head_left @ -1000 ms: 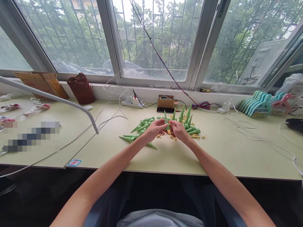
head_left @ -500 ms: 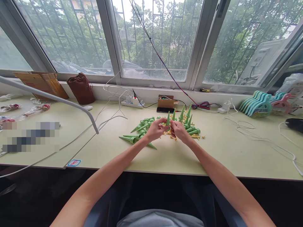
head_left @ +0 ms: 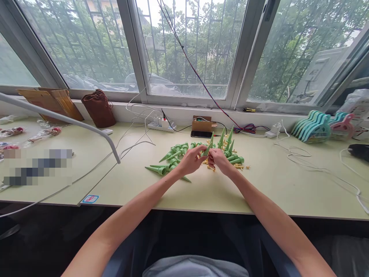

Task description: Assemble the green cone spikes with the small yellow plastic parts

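Note:
My left hand (head_left: 191,160) is closed around a green plastic spike (head_left: 207,149), which tilts with its tip up and to the right. Close against it, my right hand (head_left: 219,160) is pinched at the spike's lower end; whatever sits between its fingertips is hidden. Beyond the hands, several like green spikes stand upright (head_left: 230,136). Others lie in a heap on the left (head_left: 158,169), and a few more rest beside my right hand (head_left: 236,159). Small yellow plastic pieces (head_left: 238,167) are scattered under and around both hands.
A phone (head_left: 201,134) lies before a small cardboard box (head_left: 201,124) at the back. A power strip (head_left: 161,126) and loose white cables are behind on the left. Teal hangers (head_left: 311,127) stand at the right, a brown pouch (head_left: 98,109) at the left. The table edge (head_left: 201,210) runs in front.
The spike in my left hand has gone from nearly upright to tilted right, and that hand has shifted slightly right and turned. My right hand has stayed almost in place, still pinched.

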A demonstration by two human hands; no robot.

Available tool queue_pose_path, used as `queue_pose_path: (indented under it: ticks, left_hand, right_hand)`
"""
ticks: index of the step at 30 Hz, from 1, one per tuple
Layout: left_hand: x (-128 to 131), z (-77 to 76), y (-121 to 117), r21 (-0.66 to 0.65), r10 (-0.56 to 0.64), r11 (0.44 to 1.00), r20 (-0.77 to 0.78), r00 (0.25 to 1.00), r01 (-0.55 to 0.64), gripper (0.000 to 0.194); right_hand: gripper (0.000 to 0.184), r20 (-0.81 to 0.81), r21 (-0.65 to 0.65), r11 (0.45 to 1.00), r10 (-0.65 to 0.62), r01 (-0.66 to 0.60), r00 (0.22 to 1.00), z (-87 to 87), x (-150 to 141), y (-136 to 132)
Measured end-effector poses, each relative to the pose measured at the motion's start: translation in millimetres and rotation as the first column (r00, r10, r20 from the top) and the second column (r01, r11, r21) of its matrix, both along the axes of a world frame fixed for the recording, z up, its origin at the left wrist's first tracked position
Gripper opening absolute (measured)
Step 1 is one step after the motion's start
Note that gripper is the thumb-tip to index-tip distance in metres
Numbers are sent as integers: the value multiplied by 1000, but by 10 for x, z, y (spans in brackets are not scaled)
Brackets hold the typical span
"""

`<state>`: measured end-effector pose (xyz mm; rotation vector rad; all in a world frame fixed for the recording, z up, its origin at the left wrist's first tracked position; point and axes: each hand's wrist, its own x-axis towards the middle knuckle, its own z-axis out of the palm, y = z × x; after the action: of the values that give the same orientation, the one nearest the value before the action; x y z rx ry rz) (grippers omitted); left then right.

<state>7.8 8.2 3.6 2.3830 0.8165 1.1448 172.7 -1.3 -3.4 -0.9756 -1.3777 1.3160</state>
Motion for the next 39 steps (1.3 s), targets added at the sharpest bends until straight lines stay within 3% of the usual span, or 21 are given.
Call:
queue_pose_path:
  ticks: [8, 13, 18, 22, 26, 35, 37, 39]
  left_hand:
    - [-2, -31, -8, 43, -22, 999, -47, 999, 24, 23]
    - [27, -19, -19, -66, 22, 998, 30, 999, -20, 19]
    - [39, -21, -23, -165, -22, 985, 131, 991, 44, 16]
    - [52, -27, -24, -250, -42, 963, 218, 975, 97, 17]
    - [57, -20, -20, -418, -61, 887, 316, 947, 197, 24]
    - [16, 11, 33, -677, -7, 611, 514, 858, 410, 45]
    - [10, 6, 60, -692, 11, 595, 515, 857, 408, 45]
    - [10, -2, 84, -690, 37, 617, 505, 862, 378, 45]
  right_hand:
    - [37, 43, -18, 1000, -11, 12, 999, -32, 11, 24]
    - [37, 54, 4, 1000, -24, 24, 998, -67, 6, 46]
    - [38, 99, 48, 998, -48, 44, 994, -94, 5, 57]
    - [43, 207, 176, 980, -134, 98, 969, -137, 14, 83]
    - [49, 318, 337, 932, -245, 133, 916, -151, 20, 90]
    - [46, 382, 518, 846, -363, 128, 850, -71, 8, 12]
    - [45, 364, 501, 853, -363, 148, 858, -84, -2, 20]
    - [43, 334, 453, 876, -338, 165, 880, -103, -13, 37]
